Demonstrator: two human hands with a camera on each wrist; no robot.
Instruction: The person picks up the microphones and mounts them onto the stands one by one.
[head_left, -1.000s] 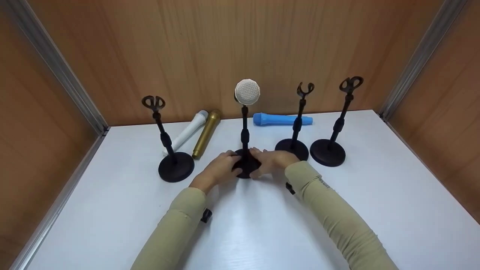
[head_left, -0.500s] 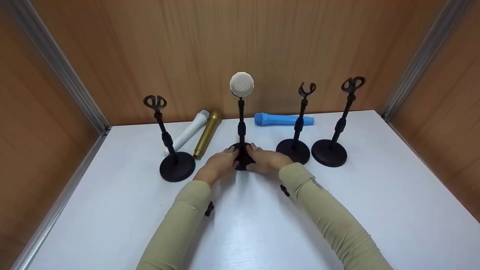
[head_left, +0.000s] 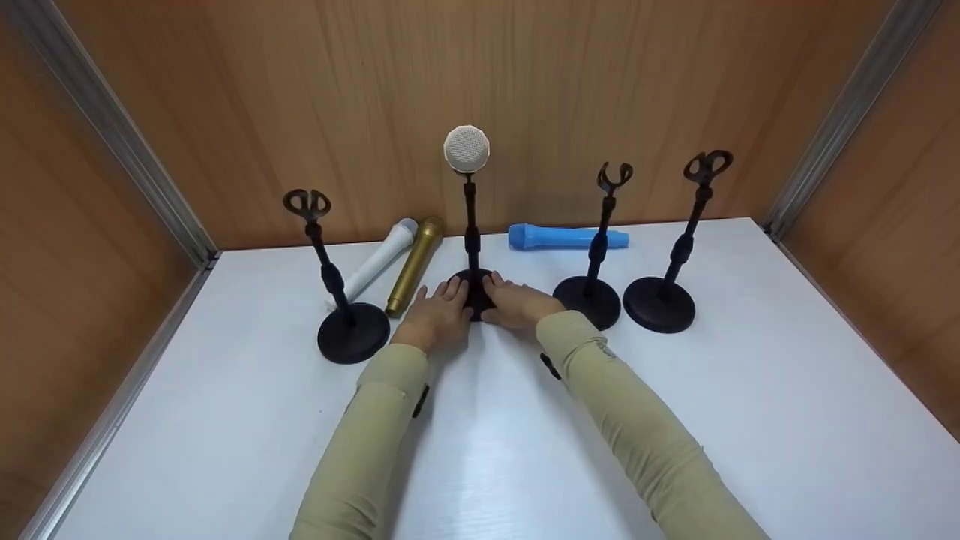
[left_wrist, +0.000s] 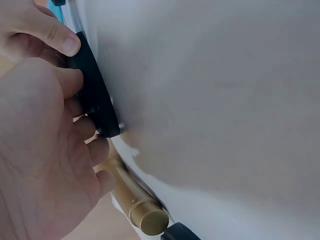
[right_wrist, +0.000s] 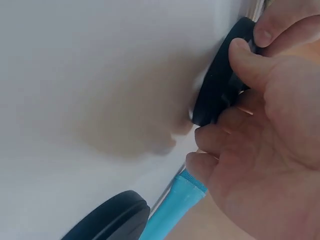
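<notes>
A black microphone stand (head_left: 472, 238) stands in the middle, topped by a microphone (head_left: 466, 150) whose white mesh head faces me. My left hand (head_left: 435, 319) holds the left side of its round base (head_left: 478, 296), and my right hand (head_left: 516, 304) holds the right side. In the left wrist view, thumb and fingers of the left hand (left_wrist: 45, 135) lie at the base's edge (left_wrist: 95, 95). The right wrist view has the right hand (right_wrist: 265, 110) gripping the opposite side of the base (right_wrist: 220, 80). The microphone's handle is hidden behind its head.
Left of the hands stands a stand with a bare clip (head_left: 352, 334). Behind it lie a white microphone (head_left: 381, 259) and a gold microphone (head_left: 415, 268). A blue microphone (head_left: 568, 238) lies near the back wall. Two more bare stands, one nearer (head_left: 587, 300) and one farther right (head_left: 660, 305), are upright.
Both hands have slid the stand with its microphone away from me and slightly left, toward the back wall. The other stands and the loose microphones have stayed in place.
</notes>
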